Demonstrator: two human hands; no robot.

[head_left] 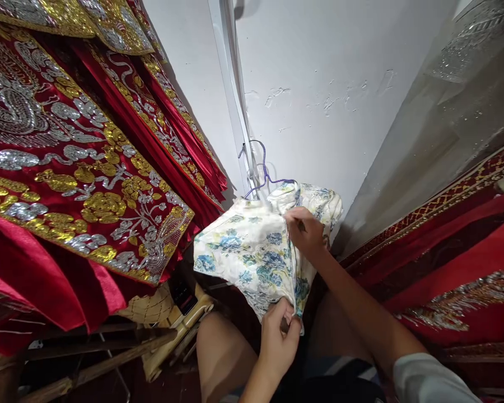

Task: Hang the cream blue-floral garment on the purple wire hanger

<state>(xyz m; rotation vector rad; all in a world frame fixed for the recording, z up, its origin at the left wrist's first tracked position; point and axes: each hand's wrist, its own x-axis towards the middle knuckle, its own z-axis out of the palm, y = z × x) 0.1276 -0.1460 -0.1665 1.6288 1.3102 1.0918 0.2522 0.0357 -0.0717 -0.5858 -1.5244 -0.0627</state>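
Note:
A white blouse with blue and yellow flowers [243, 246] hangs on a purple hanger [265, 168] in front of me. My right hand [306, 232] is closed in a pinch on the blouse's front edge, a little below the collar. Lower down, near the hem, my left hand [279, 333] pinches the same front edge between thumb and fingers. The edge runs fairly straight between the two hands. Whether it carries a zip or buttons, I cannot tell. The hanger's hook catches on a white metal upright [233, 84] against the wall.
Red cloth with gold and silver embroidery [105, 207] hangs at the left, and more red embroidered cloth [466, 280] at the right. A bamboo seat [185, 324] with a dark phone-like object [185, 299] stands lower left. Behind the blouse is a white wall [319, 67].

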